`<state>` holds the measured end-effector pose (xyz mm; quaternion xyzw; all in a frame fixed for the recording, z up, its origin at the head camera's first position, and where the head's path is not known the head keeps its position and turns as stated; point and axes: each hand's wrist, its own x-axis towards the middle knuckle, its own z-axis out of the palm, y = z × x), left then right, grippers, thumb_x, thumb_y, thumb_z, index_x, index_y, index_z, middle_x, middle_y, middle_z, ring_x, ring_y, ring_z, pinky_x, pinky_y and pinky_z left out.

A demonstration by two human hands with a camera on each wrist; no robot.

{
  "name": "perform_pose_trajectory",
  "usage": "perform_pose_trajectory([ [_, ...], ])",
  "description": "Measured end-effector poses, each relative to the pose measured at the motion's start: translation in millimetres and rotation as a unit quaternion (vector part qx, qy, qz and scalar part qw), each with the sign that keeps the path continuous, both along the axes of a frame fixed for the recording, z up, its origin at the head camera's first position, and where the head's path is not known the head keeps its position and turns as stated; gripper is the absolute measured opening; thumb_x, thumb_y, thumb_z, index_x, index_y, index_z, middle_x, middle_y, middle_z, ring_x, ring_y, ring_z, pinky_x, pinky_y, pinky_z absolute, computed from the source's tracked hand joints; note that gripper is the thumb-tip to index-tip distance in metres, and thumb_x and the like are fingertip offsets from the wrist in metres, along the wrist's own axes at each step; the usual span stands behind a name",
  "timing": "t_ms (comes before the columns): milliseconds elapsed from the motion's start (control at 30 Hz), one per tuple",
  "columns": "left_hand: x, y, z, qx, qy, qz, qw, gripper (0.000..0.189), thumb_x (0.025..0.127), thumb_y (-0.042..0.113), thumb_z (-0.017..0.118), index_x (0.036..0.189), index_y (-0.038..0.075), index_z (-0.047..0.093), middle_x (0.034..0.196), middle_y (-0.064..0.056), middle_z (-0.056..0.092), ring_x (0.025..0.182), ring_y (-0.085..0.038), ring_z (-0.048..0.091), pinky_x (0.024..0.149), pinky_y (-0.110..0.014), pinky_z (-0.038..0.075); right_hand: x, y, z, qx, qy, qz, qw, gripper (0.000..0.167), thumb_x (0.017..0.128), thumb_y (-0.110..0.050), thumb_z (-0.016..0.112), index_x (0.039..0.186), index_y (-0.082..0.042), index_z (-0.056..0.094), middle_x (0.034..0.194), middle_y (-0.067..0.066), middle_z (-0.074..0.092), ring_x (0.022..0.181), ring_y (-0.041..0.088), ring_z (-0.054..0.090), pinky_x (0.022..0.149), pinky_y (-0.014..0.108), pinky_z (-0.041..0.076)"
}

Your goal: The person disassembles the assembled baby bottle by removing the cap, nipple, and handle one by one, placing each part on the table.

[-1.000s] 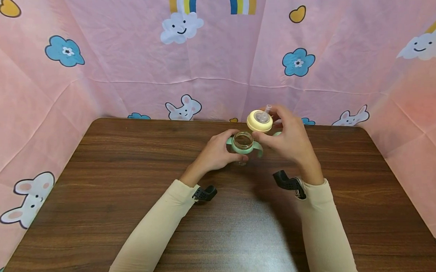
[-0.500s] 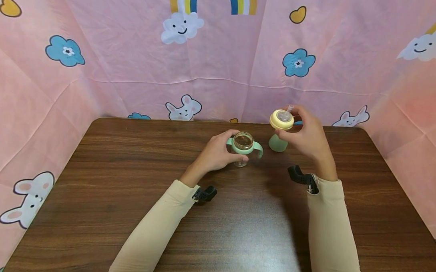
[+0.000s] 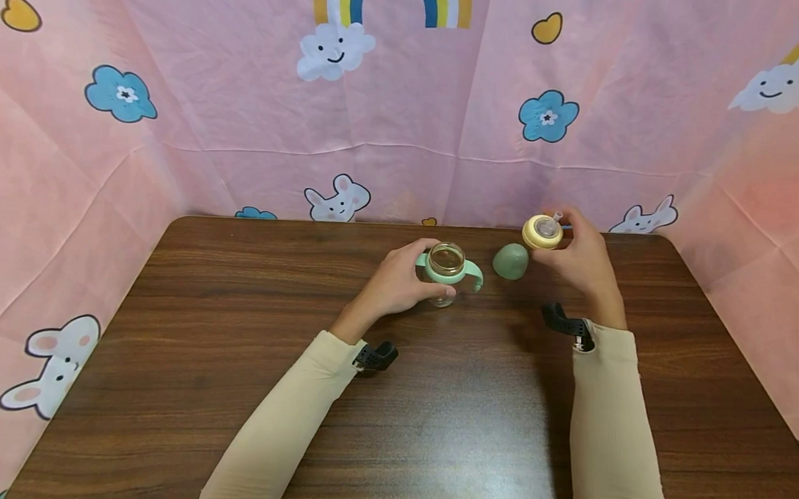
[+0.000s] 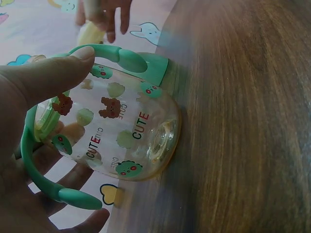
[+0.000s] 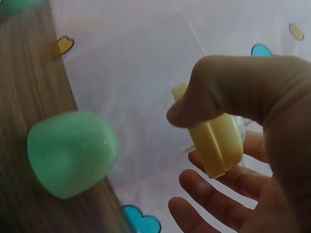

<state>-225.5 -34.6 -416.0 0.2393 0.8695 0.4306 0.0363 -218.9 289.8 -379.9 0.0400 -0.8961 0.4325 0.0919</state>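
Gripping a lidless 2-handled baby bottle (image 4: 124,119) on the worktop (image 3: 210,322) with half-curled left hand (image 3: 395,280); pinching a yellow straw lid (image 3: 539,233) in half-curled right hand (image 3: 585,263), aloft beside a green cap (image 3: 511,262).

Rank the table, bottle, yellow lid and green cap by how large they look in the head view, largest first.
1. table
2. bottle, partly covered by fingers
3. yellow lid and green cap: too alike to rank
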Motion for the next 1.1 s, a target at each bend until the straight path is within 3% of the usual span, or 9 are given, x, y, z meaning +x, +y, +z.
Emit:
perform_pose_trajectory([
  [200, -0.7, 0.7, -1.0, -0.008, -0.003, 0.003, 1.0000, 0.084, 0.084, 0.036, 0.100, 0.153, 0.010, 0.060, 0.144, -0.009, 0.069, 0.133, -0.030, 0.063, 0.113, -0.048, 0.048, -0.2, 8.8, -8.2, 0.026, -0.020, -0.028, 0.9991, 0.069, 0.087, -0.001, 0.084, 0.149, 0.003, 0.054, 0.136, 0.028, 0.063, 0.108, 0.032, 0.061, 0.086, 0.033, 0.045],
  [433, -0.6, 0.2, -0.6, -0.010, -0.003, 0.001, 0.9999, 0.085, 0.084, 0.036, 0.100, 0.154, 0.009, 0.059, 0.144, -0.010, 0.069, 0.134, -0.030, 0.063, 0.114, -0.048, 0.048, -3.4, 19.6, -21.3, 0.058, -0.047, -0.023, 0.9970, 0.069, 0.085, -0.001, 0.084, 0.146, 0.005, 0.053, 0.137, 0.034, 0.061, 0.115, 0.045, 0.060, 0.096, 0.049, 0.044],
  [800, -1.4, 0.3, -0.4, -0.009, -0.002, 0.000, 1.0000, 0.085, 0.084, 0.036, 0.100, 0.153, 0.009, 0.059, 0.145, -0.011, 0.069, 0.135, -0.031, 0.062, 0.115, -0.049, 0.047, -8.5, 29.6, -37.3, 0.099, -0.102, -0.004, 0.9899, 0.071, 0.085, -0.003, 0.084, 0.147, 0.006, 0.051, 0.138, 0.037, 0.058, 0.118, 0.050, 0.057, 0.101, 0.062, 0.044],
  [1100, -0.8, 0.8, -0.6, -0.002, -0.001, 0.000, 1.0000, 0.083, 0.084, 0.033, 0.100, 0.153, 0.009, 0.060, 0.144, -0.010, 0.069, 0.133, -0.030, 0.063, 0.114, -0.048, 0.048, -8.7, 30.4, -43.8, 0.113, -0.125, -0.010, 0.9857, 0.066, 0.086, -0.003, 0.082, 0.145, 0.007, 0.053, 0.140, 0.038, 0.059, 0.123, 0.051, 0.056, 0.105, 0.064, 0.043],
])
